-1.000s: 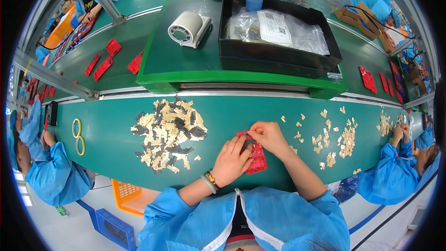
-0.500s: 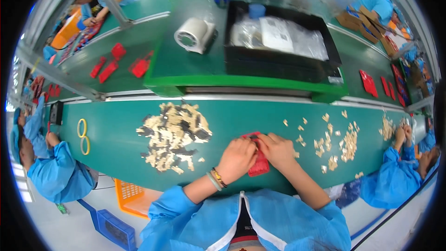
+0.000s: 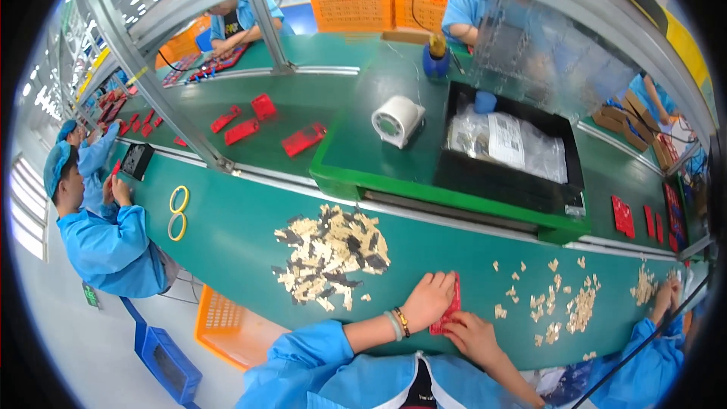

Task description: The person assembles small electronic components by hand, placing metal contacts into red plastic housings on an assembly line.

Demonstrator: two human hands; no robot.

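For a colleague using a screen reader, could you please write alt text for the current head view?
A left hand and a right hand hold a red part over a green bench. To the left lies a pile of cream and black pieces, to the right scattered cream pieces; a black box stands beyond.

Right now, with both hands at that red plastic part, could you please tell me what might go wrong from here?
The left hand and right hand cover much of the red plastic part, so a flaw there could go unnoticed. Cream and black pieces share one mixed heap, so the wrong colour might get picked. The loose cream pieces lie scattered to the right, where a passing sleeve could perhaps brush them.
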